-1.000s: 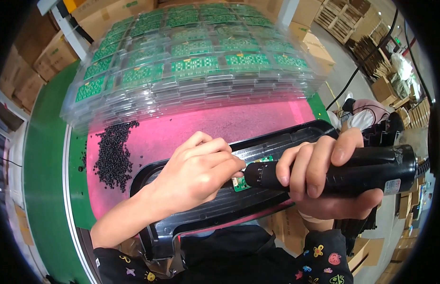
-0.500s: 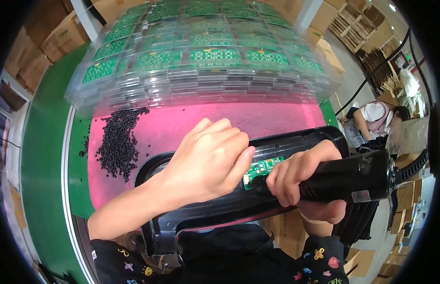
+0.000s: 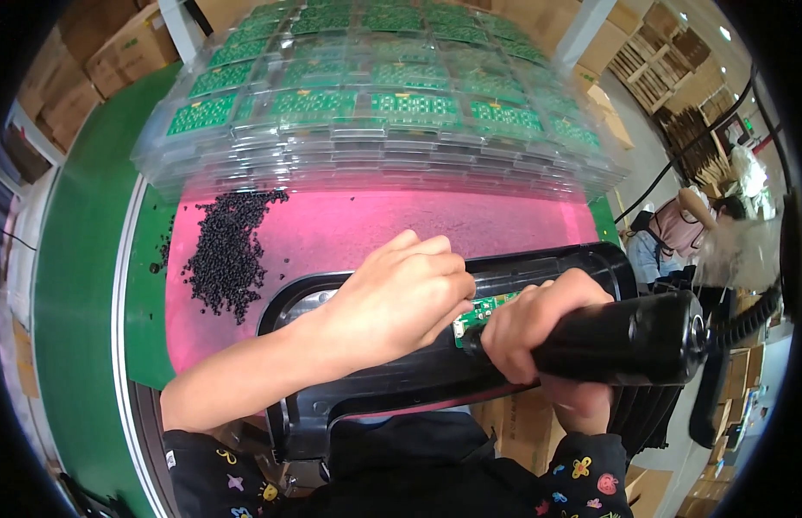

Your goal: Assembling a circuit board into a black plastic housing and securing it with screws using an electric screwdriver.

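My right hand (image 3: 543, 328) is wrapped round a black electric screwdriver (image 3: 634, 341), held slanted with its corded end to the right. Its tip is hidden near a small green circuit board (image 3: 461, 326), which sits inside a long black plastic housing (image 3: 366, 393). Just left of the board, my left hand (image 3: 392, 298) hovers over the housing with its fingers curled closed. Whatever they pinch, if anything, does not show. To the left, a pile of tiny black parts, apparently screws (image 3: 226, 255), lies on the pink mat (image 3: 349, 220).
Behind the mat rise stacked clear plastic trays (image 3: 383, 142) filled with green circuit boards. A coiled black cable (image 3: 750, 315) runs off from the screwdriver. At the right, another person (image 3: 677, 229) sits bent over. Cardboard boxes (image 3: 129, 56) stand at the back left.
The view has shifted slightly. My left hand sits a little lower and closer to the board, and the right hand with the screwdriver has moved slightly left. The other person's arm is raised now.
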Available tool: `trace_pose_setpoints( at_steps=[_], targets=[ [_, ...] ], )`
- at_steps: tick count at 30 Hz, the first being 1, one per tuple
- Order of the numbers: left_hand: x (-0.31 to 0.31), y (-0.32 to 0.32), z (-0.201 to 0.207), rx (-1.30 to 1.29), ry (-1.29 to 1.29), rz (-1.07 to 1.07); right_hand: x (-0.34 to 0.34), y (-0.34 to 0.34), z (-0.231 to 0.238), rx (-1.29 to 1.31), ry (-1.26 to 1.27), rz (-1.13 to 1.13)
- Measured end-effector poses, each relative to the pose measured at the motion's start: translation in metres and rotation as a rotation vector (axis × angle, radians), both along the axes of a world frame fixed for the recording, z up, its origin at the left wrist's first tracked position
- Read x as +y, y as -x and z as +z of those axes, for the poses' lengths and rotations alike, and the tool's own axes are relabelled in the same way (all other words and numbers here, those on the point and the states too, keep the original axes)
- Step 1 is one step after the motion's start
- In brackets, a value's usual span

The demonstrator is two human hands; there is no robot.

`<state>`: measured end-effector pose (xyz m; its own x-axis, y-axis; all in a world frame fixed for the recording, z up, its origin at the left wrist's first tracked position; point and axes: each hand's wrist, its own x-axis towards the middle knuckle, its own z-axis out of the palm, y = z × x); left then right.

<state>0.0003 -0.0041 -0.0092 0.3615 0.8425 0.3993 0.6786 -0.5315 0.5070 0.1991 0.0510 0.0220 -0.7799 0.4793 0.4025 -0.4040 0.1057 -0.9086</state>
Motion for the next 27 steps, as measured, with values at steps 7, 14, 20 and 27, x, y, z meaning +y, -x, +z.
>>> trace_pose_setpoints(
  at_steps=[7,14,20,27],
  targets=[
    [-0.001,0.000,0.002,0.043,0.007,-0.192,-0.005,-0.001,0.018,0.400,-0.050,-0.083],
    [0.005,-0.001,0.008,-0.077,-0.029,-0.246,-0.012,-0.011,0.028,0.562,-0.035,-0.258],
    [0.004,-0.001,0.009,-0.115,0.110,-0.305,-0.011,-0.020,0.026,0.594,0.022,-0.234],
    [0.003,-0.004,0.023,-0.097,0.102,-0.215,0.014,-0.052,0.009,0.167,-0.094,-0.404]
  ],
)
